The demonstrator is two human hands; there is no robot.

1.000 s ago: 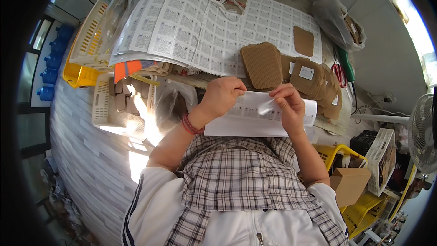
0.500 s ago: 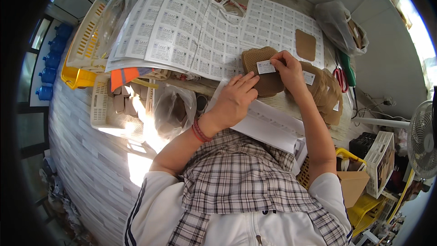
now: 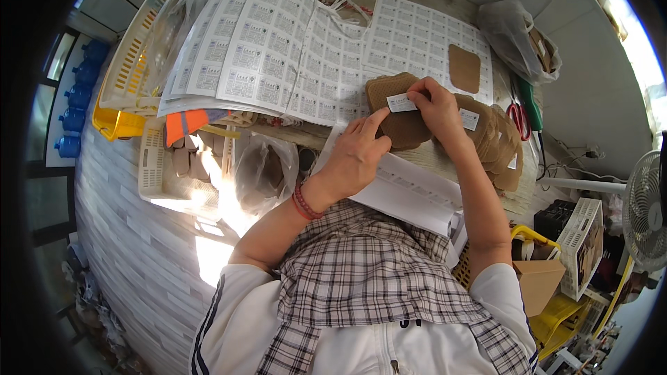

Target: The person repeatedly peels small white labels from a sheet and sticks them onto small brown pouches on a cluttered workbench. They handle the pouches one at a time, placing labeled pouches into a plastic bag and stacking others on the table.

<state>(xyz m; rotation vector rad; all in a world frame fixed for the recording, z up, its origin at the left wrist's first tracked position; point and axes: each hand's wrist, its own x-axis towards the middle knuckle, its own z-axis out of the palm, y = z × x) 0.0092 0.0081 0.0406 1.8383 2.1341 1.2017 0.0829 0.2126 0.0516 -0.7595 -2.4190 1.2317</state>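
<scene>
A stack of brown textured pads (image 3: 408, 132) with rounded corners lies on the table in front of me. Over its top pad is a small white printed label (image 3: 399, 103), its right end pinched by my right hand (image 3: 439, 111) between thumb and fingers. My left hand (image 3: 349, 161), with a red bracelet at the wrist, reaches in from the left. Its index finger is stretched to the pad just below the label's left end; the other fingers are loosely bent and hold nothing. Right of the stack, overlapping brown pads (image 3: 483, 132) carry white labels.
Printed label sheets (image 3: 267, 42) cover the table, with a single brown pad (image 3: 464, 69) on them. Red-handled scissors (image 3: 517, 119), a green-handled tool (image 3: 531, 107) and a plastic bag (image 3: 514, 31) lie at the right. A cream crate (image 3: 156, 167) stands lower left, a fan (image 3: 649, 212) far right.
My left hand has drawn back slightly, its index finger now extended apart from the other fingers. My right hand still pinches the label, shifted slightly left.
</scene>
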